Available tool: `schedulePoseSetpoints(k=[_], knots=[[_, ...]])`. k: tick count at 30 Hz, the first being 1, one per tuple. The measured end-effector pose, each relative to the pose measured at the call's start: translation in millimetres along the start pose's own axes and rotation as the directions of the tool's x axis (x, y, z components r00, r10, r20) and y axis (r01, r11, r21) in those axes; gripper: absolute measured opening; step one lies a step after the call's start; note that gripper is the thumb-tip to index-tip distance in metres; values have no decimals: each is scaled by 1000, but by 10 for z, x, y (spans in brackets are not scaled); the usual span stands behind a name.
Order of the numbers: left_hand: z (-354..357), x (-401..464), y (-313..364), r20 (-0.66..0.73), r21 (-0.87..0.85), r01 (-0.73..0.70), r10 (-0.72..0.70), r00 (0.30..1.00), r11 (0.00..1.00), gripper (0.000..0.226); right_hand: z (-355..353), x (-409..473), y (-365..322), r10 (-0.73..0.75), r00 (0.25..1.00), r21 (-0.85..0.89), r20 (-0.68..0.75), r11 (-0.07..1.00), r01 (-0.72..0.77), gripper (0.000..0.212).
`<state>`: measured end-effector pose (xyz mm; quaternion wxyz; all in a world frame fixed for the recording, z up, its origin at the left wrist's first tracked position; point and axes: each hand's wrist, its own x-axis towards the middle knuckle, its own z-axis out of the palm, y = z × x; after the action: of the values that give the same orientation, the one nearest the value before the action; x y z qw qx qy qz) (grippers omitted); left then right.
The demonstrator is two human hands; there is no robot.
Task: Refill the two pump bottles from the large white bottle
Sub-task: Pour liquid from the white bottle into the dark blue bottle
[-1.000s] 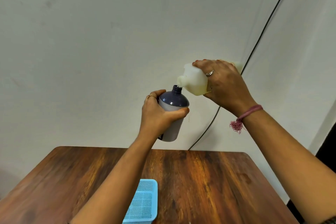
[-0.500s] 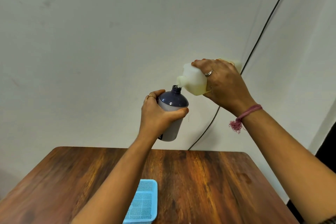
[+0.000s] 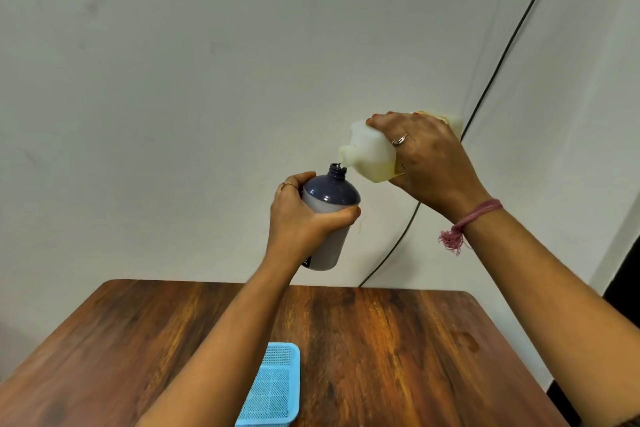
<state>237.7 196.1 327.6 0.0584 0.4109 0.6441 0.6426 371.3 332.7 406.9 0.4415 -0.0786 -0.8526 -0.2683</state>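
Mid-pour, both bottles held up in the air over the worktop (image 3: 381, 350), nothing set down.

Left hand (image 3: 298, 218): fingers wrapped round the dark pump bottle (image 3: 329, 215), thumb across the front. Pump head is off, neck open. Bottle tipped slightly toward the right, presumably to bring its narrow neck under the spout.

Right hand (image 3: 429, 163): fingers clenched over the body of the large white bottle (image 3: 370, 156), gripping from above. Bottle tilted well past level, spout down and to the left, sitting just above and touching or almost touching the pump bottle's rim; can't tell which. A bit of liquid shows at the spout. Close spout-to-neck gap makes sense: small opening, thick liquid, less chance of a miss. Yellowish contents are pooled on the low side of the white bottle.

Pale fill visible through the lower part of the pump bottle, so my read is it's partly filled, not topped up.

Versus a second ago: basically unchanged. Same grips, same tilt, spout on the same spot over the neck. Steady pour, slow flow.

Second pump bottle not in view. Blue mesh basket (image 3: 273, 388) sits at the near edge of the worktop, well below the hands. Black cable (image 3: 495, 66) runs down the wall behind.

Risk as I see it: a drip down the outside of the neck onto the left fingers.
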Motion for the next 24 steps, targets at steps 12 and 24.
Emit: schedulePoseSetpoints(k=[12, 24], knots=[[24, -14, -10, -1, 7, 6, -6, 1000, 1000, 89, -17, -32, 16, -1, 1000, -6, 4, 1000, 1, 71], [40, -11, -24, -11, 8, 2, -2, 1000, 1000, 87, -9, -26, 41, -19, 1000, -13, 15, 1000, 19, 70]])
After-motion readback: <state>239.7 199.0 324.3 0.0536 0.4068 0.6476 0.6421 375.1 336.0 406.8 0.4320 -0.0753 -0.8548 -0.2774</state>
